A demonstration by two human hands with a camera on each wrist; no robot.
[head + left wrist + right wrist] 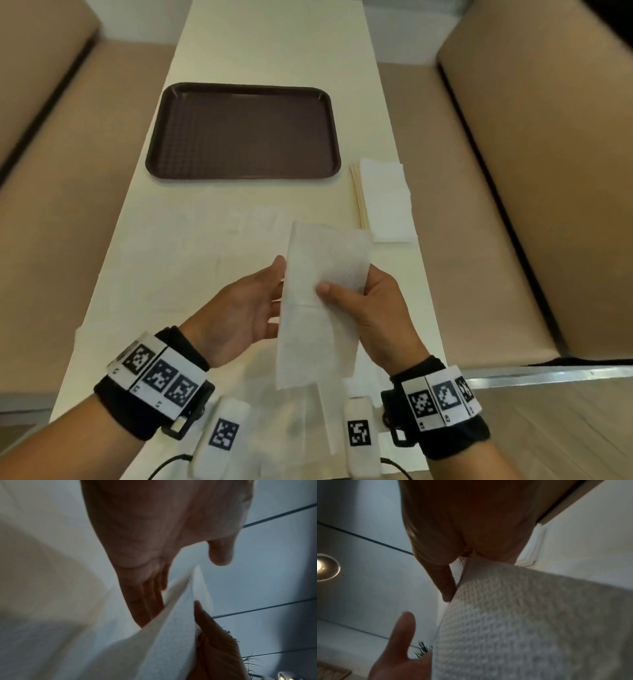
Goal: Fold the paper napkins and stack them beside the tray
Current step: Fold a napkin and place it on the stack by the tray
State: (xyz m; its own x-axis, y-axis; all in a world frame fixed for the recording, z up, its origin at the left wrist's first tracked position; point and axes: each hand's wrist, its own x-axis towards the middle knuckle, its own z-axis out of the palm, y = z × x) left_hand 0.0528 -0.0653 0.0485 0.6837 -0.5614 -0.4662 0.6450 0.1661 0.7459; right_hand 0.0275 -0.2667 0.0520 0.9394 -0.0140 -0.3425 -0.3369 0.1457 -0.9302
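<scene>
A white embossed paper napkin, folded into a long strip, is held upright above the table. My right hand pinches its right edge, with the thumb on the front and the fingers behind. My left hand lies along its left edge with straight fingers behind the sheet and the thumb apart from it. The dark brown tray sits empty further up the table. A stack of folded napkins lies to its right, near the table's edge.
The narrow white table runs away from me between two beige bench seats. More flat white napkins lie on the table beneath my hands, hard to tell from the surface.
</scene>
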